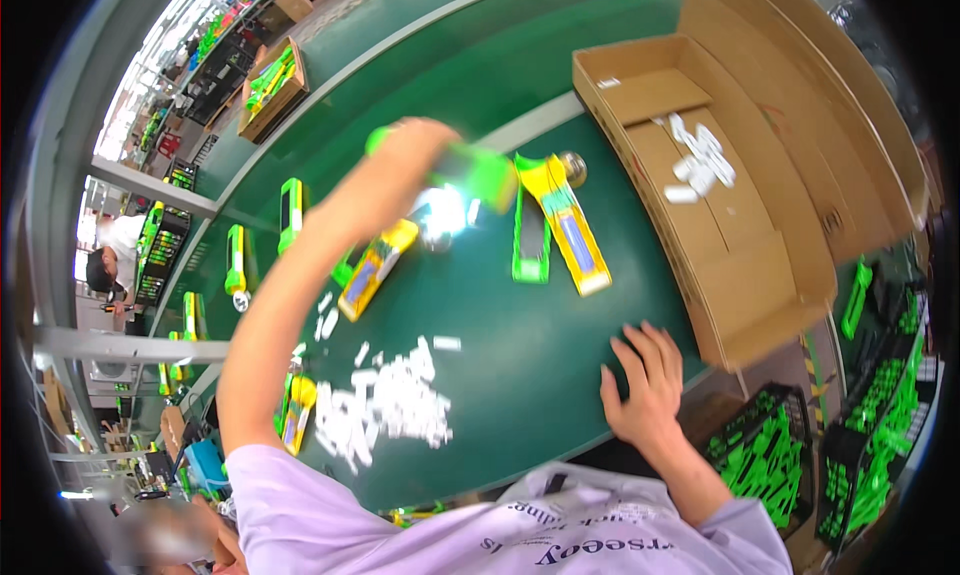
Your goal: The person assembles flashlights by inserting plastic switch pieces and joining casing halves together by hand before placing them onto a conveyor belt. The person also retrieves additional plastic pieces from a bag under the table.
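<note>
My left hand [415, 150] is stretched far out over the green table, blurred by motion and closed around a green plastic housing [480, 175]. Just below it a bright white glare hides the head of a yellow-and-green lamp body [378, 270]. To the right of the held housing lie a yellow lamp body [570, 230] with a round silvery head [572, 169] and a green frame [531, 245]. My right hand [645, 387], empty and with fingers spread, rests at the table's near right edge.
White small parts [395, 400] lie heaped at the near left. An open cardboard box [720, 235] at the right holds several white pieces. Green lamps [236, 260] stand along the left side. Crates of green parts [765, 465] are at the lower right. Another person [120, 260] is far left.
</note>
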`<state>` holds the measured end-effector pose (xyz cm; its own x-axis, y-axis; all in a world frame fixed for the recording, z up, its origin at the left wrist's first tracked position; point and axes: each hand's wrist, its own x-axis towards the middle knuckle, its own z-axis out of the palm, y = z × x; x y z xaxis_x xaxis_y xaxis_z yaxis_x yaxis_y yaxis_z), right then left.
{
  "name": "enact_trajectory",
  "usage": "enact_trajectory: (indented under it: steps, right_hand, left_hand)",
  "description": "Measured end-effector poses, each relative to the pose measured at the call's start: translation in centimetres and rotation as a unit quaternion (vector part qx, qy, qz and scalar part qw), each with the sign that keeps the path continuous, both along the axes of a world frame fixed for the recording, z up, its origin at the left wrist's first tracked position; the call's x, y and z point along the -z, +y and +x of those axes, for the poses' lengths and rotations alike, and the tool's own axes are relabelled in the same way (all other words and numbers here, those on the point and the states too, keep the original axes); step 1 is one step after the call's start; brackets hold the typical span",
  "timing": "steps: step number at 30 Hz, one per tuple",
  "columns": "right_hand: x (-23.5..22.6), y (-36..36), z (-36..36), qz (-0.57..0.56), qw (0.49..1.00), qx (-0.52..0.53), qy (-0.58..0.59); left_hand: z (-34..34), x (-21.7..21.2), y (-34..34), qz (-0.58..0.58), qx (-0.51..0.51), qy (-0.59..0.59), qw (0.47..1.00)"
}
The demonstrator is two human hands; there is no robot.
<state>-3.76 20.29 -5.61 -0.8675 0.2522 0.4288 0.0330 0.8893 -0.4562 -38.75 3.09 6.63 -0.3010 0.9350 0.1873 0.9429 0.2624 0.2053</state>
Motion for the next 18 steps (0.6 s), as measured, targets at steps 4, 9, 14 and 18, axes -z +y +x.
enact_trajectory:
  steps: [4,9,14,18]
  right_hand:
    - [-1.0,-2.4,2.1,-0.620,0.779,-0.087,-0.029]
    - [-4.4,-6.0,8.2,-0.895,0.376,-0.157,-0.184]
    - [-2.9,-7.4,9.8,-0.889,0.424,-0.064,-0.161]
    - [-2.1,-8.1,9.6,-0.868,0.479,-0.056,-0.115]
  left_hand:
    - [17.2,-0.7,-1.0,0.002,0.159,0.000,0.987]
    - [31.0,-0.1,-2.6,-0.050,0.178,0.041,0.982]
    - [35.9,0.5,-4.3,0.010,0.068,0.090,0.994]
    - [38.7,3.7,-5.4,0.173,-0.261,-0.230,0.921]
